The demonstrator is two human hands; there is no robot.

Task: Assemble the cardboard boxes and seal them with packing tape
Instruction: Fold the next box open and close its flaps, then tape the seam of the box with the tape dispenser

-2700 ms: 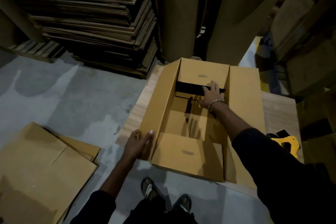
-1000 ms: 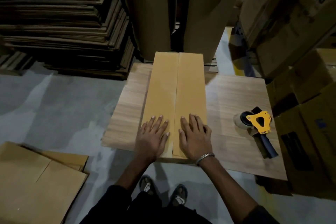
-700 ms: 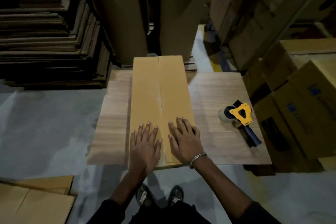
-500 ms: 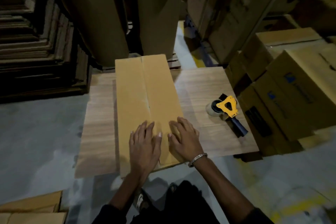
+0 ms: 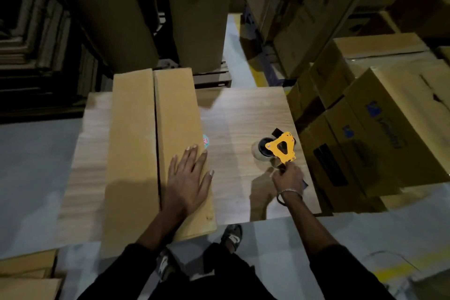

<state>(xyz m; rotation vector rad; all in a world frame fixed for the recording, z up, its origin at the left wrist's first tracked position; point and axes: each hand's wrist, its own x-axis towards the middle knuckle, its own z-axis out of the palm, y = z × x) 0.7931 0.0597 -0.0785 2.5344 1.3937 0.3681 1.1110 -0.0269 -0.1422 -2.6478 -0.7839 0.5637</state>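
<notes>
A long cardboard box (image 5: 136, 143) lies on a low wooden board (image 5: 246, 119), its two top flaps folded shut with a dark seam down the middle. My left hand (image 5: 188, 182) presses flat, fingers spread, on the right flap near the box's near end. To the right, a yellow tape dispenser (image 5: 280, 147) with a roll of clear tape rests on the board. My right hand (image 5: 288, 179) is closed around its dark handle, which the hand mostly hides.
Printed cartons (image 5: 379, 129) are stacked close to the board's right edge. Tall cardboard stands (image 5: 194, 12) behind the box, and flat sheets are piled at the far left (image 5: 36, 44). Flattened boxes (image 5: 26, 275) lie on the grey floor at lower left. My feet are just below the board.
My right hand left the box top and went right to the tape dispenser's handle. My left hand shifted onto the right flap. The view swung rightward.
</notes>
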